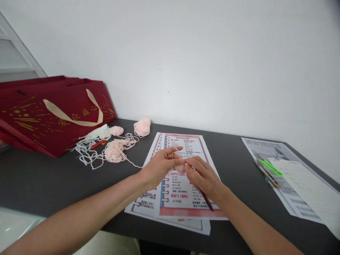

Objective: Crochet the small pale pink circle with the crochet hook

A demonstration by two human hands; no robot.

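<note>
Right fingers closed on the dark-handled hook; your left fingers pinch the pink piece; keep yarn tension even.

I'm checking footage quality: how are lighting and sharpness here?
In the head view, the wall is softly lit; the upper-right corner darkens; small text on the printed sheet is soft; the tip of the crochet hook is too small to make out.
</note>
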